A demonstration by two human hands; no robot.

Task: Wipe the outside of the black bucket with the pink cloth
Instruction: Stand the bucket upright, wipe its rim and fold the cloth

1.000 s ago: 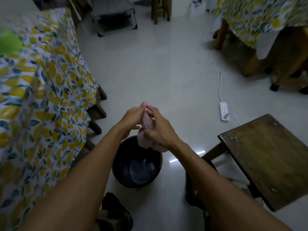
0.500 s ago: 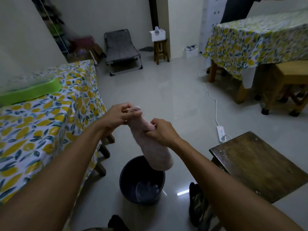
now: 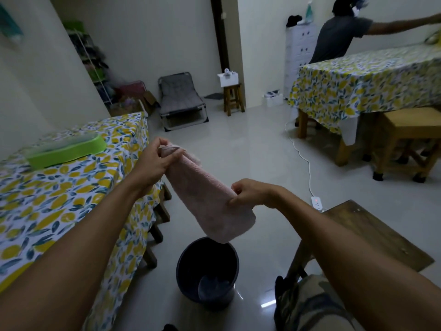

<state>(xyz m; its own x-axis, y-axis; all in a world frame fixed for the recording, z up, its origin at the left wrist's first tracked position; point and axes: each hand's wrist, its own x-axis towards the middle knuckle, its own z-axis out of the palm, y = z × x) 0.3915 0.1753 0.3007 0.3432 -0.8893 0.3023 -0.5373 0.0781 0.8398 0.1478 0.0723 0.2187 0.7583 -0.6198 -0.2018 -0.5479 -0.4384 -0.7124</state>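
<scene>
The pink cloth (image 3: 210, 199) hangs spread between my two hands, above the floor. My left hand (image 3: 156, 161) pinches its upper corner. My right hand (image 3: 250, 193) grips the other edge, lower and to the right. The black bucket (image 3: 191, 266) stands upright on the pale floor directly below the cloth, with a little water at its bottom. The cloth's lower edge overlaps the bucket's far rim in the view; neither hand touches the bucket.
A table with a lemon-print cloth (image 3: 71, 199) and a green tray (image 3: 69, 151) stands at my left. A dark wooden stool (image 3: 372, 235) is at my right, a power strip (image 3: 316, 203) on the floor beyond. Another person (image 3: 338, 37) leans over a far table.
The camera has tilted up, so more of the room shows. My hands have moved apart and opened the bunched cloth out; my right hand has gone lower and rightward.
</scene>
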